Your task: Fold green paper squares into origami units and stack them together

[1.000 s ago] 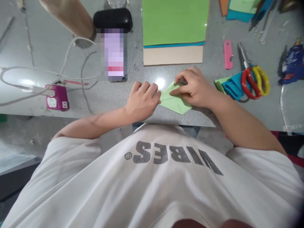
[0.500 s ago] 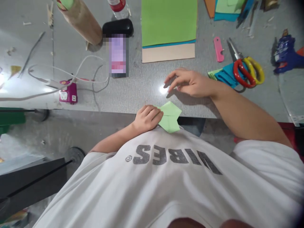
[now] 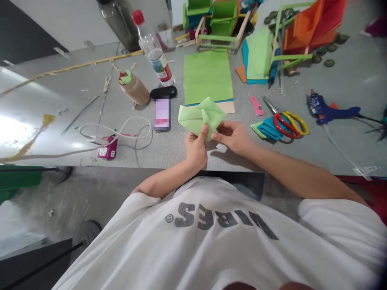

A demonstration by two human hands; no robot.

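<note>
A folded light green paper (image 3: pixel 201 115) is held up above the near part of the table, its creases and pointed corners showing. My left hand (image 3: pixel 197 147) grips its lower edge, thumb on the near face. At the lower right corner my right hand (image 3: pixel 232 136) pinches the same paper between thumb and fingers. The fingers behind the sheet are partly hidden. Just beyond it lies a stack of coloured sheets (image 3: pixel 208 76), green on top, with blue and beige edges showing.
To the right lie red-and-yellow-handled scissors (image 3: pixel 287 124) on blue paper pieces (image 3: pixel 270 128), a pink cutter (image 3: pixel 256 105) and a blue glue gun (image 3: pixel 329 110). Leftward are a phone (image 3: pixel 162 113), a black case (image 3: pixel 163 92), a bottle (image 3: pixel 157 60) and a white cable (image 3: pixel 121 121). Paper models (image 3: pixel 223 18) stand behind.
The green paper has been raised from the table's front edge to above the table. My right hand has come in and taken hold of it. The view has tilted up.
</note>
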